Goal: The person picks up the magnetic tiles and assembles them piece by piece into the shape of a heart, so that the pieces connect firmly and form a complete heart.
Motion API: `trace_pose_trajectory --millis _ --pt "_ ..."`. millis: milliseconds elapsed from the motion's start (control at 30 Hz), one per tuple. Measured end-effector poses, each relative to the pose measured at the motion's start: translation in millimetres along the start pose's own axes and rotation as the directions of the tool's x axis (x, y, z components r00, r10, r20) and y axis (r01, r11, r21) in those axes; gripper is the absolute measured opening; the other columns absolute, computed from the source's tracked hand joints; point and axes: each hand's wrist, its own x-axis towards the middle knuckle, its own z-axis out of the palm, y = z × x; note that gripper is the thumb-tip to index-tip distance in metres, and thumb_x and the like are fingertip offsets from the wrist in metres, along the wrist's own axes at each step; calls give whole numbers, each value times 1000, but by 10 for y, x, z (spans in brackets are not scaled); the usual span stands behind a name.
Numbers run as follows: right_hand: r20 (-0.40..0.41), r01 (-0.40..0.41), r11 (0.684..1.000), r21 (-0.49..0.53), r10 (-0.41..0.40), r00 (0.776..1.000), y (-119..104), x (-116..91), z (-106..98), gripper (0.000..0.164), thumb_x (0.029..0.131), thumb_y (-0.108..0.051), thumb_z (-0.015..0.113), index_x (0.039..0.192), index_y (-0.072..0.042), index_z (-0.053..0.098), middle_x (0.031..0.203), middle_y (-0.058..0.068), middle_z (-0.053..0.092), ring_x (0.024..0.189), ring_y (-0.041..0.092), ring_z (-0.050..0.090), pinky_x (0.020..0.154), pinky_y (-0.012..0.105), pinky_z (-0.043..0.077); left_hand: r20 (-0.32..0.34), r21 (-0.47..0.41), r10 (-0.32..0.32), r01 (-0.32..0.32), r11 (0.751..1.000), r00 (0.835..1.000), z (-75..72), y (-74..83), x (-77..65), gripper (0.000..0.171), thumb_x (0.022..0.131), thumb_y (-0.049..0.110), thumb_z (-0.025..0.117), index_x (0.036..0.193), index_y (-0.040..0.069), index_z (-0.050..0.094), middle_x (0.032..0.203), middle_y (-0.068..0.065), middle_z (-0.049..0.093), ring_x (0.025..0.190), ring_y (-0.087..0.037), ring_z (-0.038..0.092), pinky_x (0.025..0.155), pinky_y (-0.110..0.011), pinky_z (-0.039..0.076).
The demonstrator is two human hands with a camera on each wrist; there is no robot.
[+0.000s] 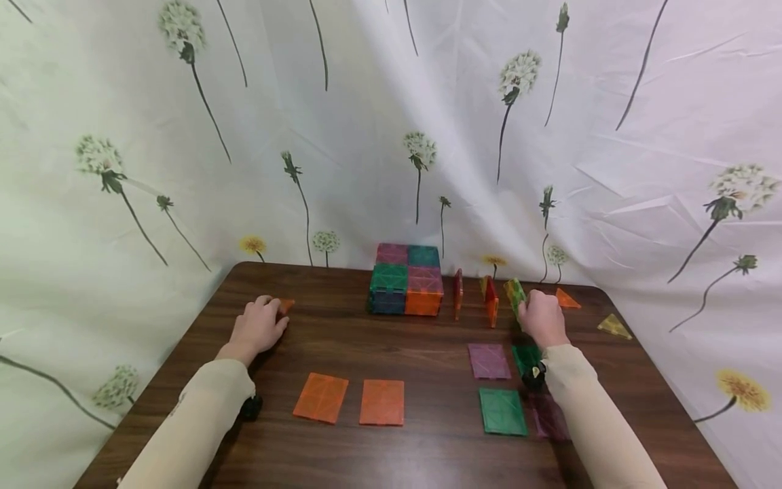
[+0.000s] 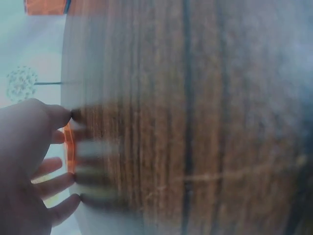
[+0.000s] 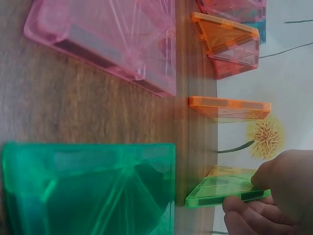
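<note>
At the left of the table my left hand (image 1: 259, 324) reaches down with fingers spread, fingertips at the tabletop. An orange triangular magnetic tile (image 1: 287, 305) shows beside its thumb and index finger; the left wrist view shows the tile's orange edge (image 2: 70, 147) between thumb and fingers. My right hand (image 1: 542, 316) pinches a green magnetic tile (image 3: 227, 190) standing on edge, thumb on one face and fingers on the other. A yellow tile (image 3: 230, 171) shows right behind it. To its left stand upright orange (image 1: 491, 309) and red (image 1: 458, 295) tiles.
A multicoloured tile box (image 1: 406, 280) stands at the table's back middle. Two orange squares (image 1: 381, 402) lie in front. Purple (image 1: 489, 360) and green (image 1: 503, 411) squares lie at right, some under the right forearm. An orange triangle (image 1: 568, 298) and yellow triangle (image 1: 614, 327) lie far right.
</note>
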Motion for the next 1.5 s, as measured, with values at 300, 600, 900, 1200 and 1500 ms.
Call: trace_pose_trajectory --millis 300,600,900,1200,1500 --pt "-13 3 1000 9 -3 1000 30 12 56 37 97 -10 65 63 -6 49 56 8 48 55 27 49 56 43 44 23 0 37 -37 999 999 26 15 5 42 101 20 71 130 -9 62 129 -34 56 111 -55 56 83 -66 53" --pt "25 -17 999 31 16 1000 28 -38 15 36 101 -17 63 68 -4 55 60 10 54 53 25 49 51 37 40 63 -42 43 -40 998 997 15 29 -26 51 102 21 71 138 -13 58 135 -39 51 115 -57 51 92 -65 50" --pt "15 -8 998 54 8 1000 104 -73 -55 43 106 -33 60 81 2 65 71 16 63 57 27 56 55 43 47 -90 -225 106 -124 967 990 46 4 -20 37 101 4 69 134 -12 63 117 -29 53 98 -40 58 82 -55 52" --pt "-27 -77 996 49 79 997 380 -117 -301 49 108 -42 54 89 1 68 80 20 68 72 38 65 65 53 52 -150 -439 112 -168 883 982 -10 190 11 13 100 9 72 111 5 79 105 -14 67 98 -33 65 86 -54 55" --pt "14 -183 983 -30 183 983 783 -173 -510 48 107 -41 52 100 3 70 96 28 71 81 44 67 59 52 51 -100 -460 168 -196 866 981 102 257 -14 5 99 6 73 103 9 70 98 -6 70 91 -22 63 83 -45 53"
